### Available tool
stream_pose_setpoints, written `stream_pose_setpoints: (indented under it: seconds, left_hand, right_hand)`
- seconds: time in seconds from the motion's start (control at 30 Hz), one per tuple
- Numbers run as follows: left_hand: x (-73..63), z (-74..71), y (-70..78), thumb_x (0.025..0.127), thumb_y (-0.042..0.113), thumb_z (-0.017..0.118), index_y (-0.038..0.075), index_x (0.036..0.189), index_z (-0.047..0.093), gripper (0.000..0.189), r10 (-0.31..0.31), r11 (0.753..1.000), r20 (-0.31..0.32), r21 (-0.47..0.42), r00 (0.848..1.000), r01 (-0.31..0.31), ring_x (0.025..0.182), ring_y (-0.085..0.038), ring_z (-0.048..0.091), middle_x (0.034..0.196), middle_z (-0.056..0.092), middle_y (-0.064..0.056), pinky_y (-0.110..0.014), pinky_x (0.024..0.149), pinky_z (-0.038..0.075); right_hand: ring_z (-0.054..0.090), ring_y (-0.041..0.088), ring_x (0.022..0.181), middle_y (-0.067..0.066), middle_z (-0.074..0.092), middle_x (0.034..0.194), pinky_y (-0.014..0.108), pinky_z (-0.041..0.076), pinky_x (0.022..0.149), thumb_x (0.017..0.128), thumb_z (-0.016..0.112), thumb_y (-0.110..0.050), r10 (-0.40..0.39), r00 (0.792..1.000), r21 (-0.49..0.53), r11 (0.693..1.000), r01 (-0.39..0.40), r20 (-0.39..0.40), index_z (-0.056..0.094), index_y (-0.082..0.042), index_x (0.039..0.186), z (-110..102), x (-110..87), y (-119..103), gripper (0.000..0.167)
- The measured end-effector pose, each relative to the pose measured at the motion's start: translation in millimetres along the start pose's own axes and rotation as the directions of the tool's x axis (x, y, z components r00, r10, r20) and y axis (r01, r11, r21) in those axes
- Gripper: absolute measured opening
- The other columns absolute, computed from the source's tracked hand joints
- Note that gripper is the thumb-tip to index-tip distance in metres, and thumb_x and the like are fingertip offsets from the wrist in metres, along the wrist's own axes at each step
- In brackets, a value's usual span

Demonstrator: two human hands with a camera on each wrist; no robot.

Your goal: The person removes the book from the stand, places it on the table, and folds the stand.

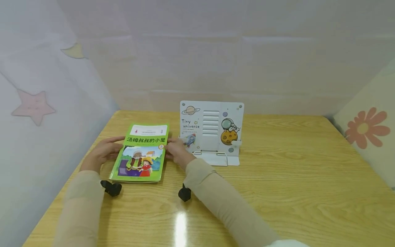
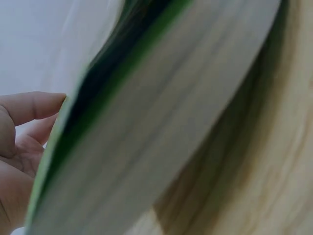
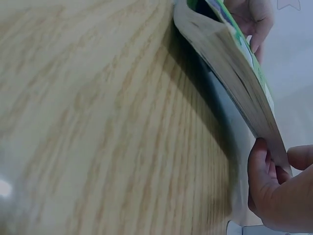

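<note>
A green paperback book [image 1: 142, 163] with a cartoon of two figures on its cover lies between both hands at the table's left. My left hand [image 1: 103, 151] holds its left edge; in the left wrist view a fingertip [image 2: 56, 104] touches the cover's rim. Along the opposite edge, my right hand [image 1: 178, 150] pinches the book. The right wrist view has the right thumb [image 3: 301, 156] on the cover side and curled fingers against the pages. There the book [image 3: 234, 68] tilts above the table, its cover parted from the pages at one end.
A white book stand [image 1: 211, 144] printed with an astronaut and planets stands upright just right of the right hand. Black wrist devices [image 1: 111, 188] hang by both forearms. The wooden table [image 1: 277, 192] meets pale cloth walls [image 1: 216, 68] at its back and sides.
</note>
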State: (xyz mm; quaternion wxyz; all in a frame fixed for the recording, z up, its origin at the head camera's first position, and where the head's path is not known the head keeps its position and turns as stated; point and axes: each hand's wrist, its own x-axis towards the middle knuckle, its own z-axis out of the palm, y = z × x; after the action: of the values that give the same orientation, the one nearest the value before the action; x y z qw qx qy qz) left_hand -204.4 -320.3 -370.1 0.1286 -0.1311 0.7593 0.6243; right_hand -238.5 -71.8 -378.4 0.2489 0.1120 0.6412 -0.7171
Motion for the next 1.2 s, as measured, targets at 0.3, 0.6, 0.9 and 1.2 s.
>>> stream_pose_setpoints:
  seconds: [0.3,0.6,0.9,1.2]
  left_hand:
    - [12.0,1.6,-3.0,0.088,0.007,0.043,0.006,0.137,0.019,0.054,-0.055,0.998,0.044,-0.017,0.997,0.056,0.07,-0.01,0.059,0.078,0.06,0.006,-0.028,0.064,0.049]
    - [17.3,7.4,-4.1,0.089,0.007,0.039,0.006,0.137,0.02,0.052,-0.06,0.997,-0.017,0.041,0.998,0.061,0.065,-0.007,0.056,0.076,0.058,0.008,-0.025,0.06,0.048]
    - [19.3,13.9,-2.6,0.087,0.004,0.039,0.002,0.135,0.023,0.051,-0.059,0.993,-0.079,0.093,0.995,0.067,0.065,-0.006,0.055,0.083,0.056,0.001,-0.024,0.06,0.048]
    - [19.6,17.7,0.0,0.086,0.001,0.039,-0.001,0.133,0.027,0.049,-0.065,0.982,-0.132,0.17,0.989,0.088,0.064,-0.008,0.051,0.093,0.052,-0.009,-0.023,0.058,0.046]
  right_hand:
    - [0.055,0.017,0.077,0.006,0.057,0.092,0.027,0.048,0.061,0.075,0.047,0.01,-0.016,0.999,-0.081,0.997,0.012,-0.047,0.048,-0.003,0.121,3,4.7,6,0.048]
    - [0.054,0.015,0.081,0.005,0.056,0.102,0.026,0.046,0.065,0.075,0.045,0.009,-0.03,0.997,-0.085,0.996,0.024,-0.073,0.048,-0.006,0.122,3,6.3,8,0.05]
    - [0.054,0.015,0.082,0.007,0.054,0.106,0.025,0.047,0.065,0.077,0.044,0.008,-0.083,0.994,-0.131,0.989,0.072,-0.077,0.047,-0.003,0.123,2,9.4,13,0.047]
    - [0.055,0.016,0.081,0.01,0.054,0.106,0.024,0.048,0.063,0.078,0.049,0.007,-0.073,0.997,-0.122,0.99,0.069,-0.028,0.045,0.001,0.123,0,7.9,13,0.045]
